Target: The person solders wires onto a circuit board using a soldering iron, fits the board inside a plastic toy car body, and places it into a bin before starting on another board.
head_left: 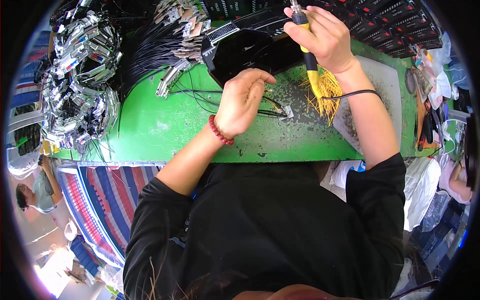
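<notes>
Where the left hand [243,102] presses down, a small metal connector [286,112] lies on the green tabletop [165,130], with thin dark wires [270,113] running from it under the fingers [260,80], which are curled together over them. It looks light, stiff in its shell and fragile at its fine leads, so it is probably best pinned by the wires just behind the shell rather than by the shell itself. It is silvery, flat and roughly square. Raised above and well apart from it, the right hand [322,37] is clamped around a soldering iron [306,50] with a black and yellow handle, its cord [350,94] looping over the wrist. Beneath lie yellow wire offcuts [327,92]; far left sits a heap of finished cables [80,85].
</notes>
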`<state>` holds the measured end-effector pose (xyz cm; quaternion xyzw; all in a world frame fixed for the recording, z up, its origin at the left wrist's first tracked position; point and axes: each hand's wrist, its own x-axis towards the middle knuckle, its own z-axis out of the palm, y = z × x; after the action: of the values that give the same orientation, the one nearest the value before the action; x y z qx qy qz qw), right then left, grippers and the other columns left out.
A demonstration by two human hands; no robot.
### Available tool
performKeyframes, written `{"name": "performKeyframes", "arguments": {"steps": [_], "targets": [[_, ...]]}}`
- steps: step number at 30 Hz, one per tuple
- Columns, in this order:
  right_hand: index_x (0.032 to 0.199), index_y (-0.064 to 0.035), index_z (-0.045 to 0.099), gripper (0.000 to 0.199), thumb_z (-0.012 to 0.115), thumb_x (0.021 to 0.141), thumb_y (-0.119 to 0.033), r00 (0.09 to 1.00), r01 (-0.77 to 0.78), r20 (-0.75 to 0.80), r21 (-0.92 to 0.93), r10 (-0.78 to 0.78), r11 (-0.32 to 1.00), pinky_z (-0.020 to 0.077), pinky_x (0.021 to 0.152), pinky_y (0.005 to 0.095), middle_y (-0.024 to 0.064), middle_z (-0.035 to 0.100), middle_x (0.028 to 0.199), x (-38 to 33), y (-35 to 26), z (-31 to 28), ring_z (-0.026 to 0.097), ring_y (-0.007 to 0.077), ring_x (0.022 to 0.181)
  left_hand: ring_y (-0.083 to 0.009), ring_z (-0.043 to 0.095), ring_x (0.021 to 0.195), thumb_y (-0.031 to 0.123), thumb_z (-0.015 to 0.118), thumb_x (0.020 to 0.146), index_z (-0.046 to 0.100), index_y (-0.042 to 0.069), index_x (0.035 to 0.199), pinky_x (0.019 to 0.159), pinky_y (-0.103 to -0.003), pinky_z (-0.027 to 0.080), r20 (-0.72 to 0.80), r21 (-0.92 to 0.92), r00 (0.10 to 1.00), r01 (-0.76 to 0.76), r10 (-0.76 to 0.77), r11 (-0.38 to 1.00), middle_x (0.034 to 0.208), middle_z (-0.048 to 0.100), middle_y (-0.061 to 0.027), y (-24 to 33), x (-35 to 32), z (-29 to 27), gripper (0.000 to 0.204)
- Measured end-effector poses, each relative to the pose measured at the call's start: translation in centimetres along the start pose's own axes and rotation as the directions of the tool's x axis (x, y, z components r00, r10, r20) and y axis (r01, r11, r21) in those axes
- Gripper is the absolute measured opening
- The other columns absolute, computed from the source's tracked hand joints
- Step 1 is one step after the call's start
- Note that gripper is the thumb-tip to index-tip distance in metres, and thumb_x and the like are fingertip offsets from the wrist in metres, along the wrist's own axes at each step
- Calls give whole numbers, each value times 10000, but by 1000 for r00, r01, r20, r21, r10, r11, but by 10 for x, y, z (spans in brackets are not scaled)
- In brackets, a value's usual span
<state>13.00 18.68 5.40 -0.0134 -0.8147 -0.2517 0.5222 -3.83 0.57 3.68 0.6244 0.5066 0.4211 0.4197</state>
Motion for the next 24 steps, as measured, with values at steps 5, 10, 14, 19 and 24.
{"name": "performKeyframes", "arguments": {"steps": [5, 10, 14, 19, 24], "targets": [[1055, -148, 617, 357, 659, 705, -92, 985, -162, -51, 70, 165, 984, 478, 848, 415, 93, 656, 947, 7, -23, -19, 649, 265, 946, -168, 545, 745, 13, 471, 925, 633, -17, 969, 693, -276, 444, -59, 83, 998, -19, 23, 996, 823, 589, -91, -2, -3, 7, 171], [1083, -30, 617, 355, 753, 754, -26, 617, -787, 327, 231, 716, 573, 503, 549, 279, 76, 688, 811, 8, -132, -96, 635, 153, 597, -225, 607, 800, -29, 491, 897, 619, -21, 950, 725, -303, 477, -38, 142, 994, -96, 102, 985, 869, 614, -120, 2, -6, 15, 139], [1040, -11, 612, 325, 741, 747, 45, 272, -914, 375, 389, 886, 115, 531, 647, 242, 98, 686, 866, 6, -182, -82, 673, 145, 718, -243, 610, 798, -34, 498, 893, 611, -21, 957, 717, -315, 483, -16, 116, 994, -110, 112, 987, 866, 611, -129, 2, -9, 23, 130], [1128, -14, 516, 337, 674, 835, 39, 179, -948, 414, 316, 892, 44, 490, 720, 248, 89, 647, 851, 0, -180, -85, 615, 111, 772, -310, 605, 789, -1, 641, 808, 608, 12, 934, 693, -370, 495, 74, 90, 987, -149, 143, 985, 858, 603, -144, 9, -14, 18, 131], [1100, -23, 575, 331, 696, 802, 53, 126, -929, 337, 371, 933, -8, 492, 600, 220, 65, 656, 777, -8, -183, -80, 612, 83, 664, -266, 620, 713, -18, 713, 745, 635, 2, 823, 652, -324, 497, 36, 289, 963, -267, 268, 920, 759, 628, -106, -2, -13, 20, 112]]}}
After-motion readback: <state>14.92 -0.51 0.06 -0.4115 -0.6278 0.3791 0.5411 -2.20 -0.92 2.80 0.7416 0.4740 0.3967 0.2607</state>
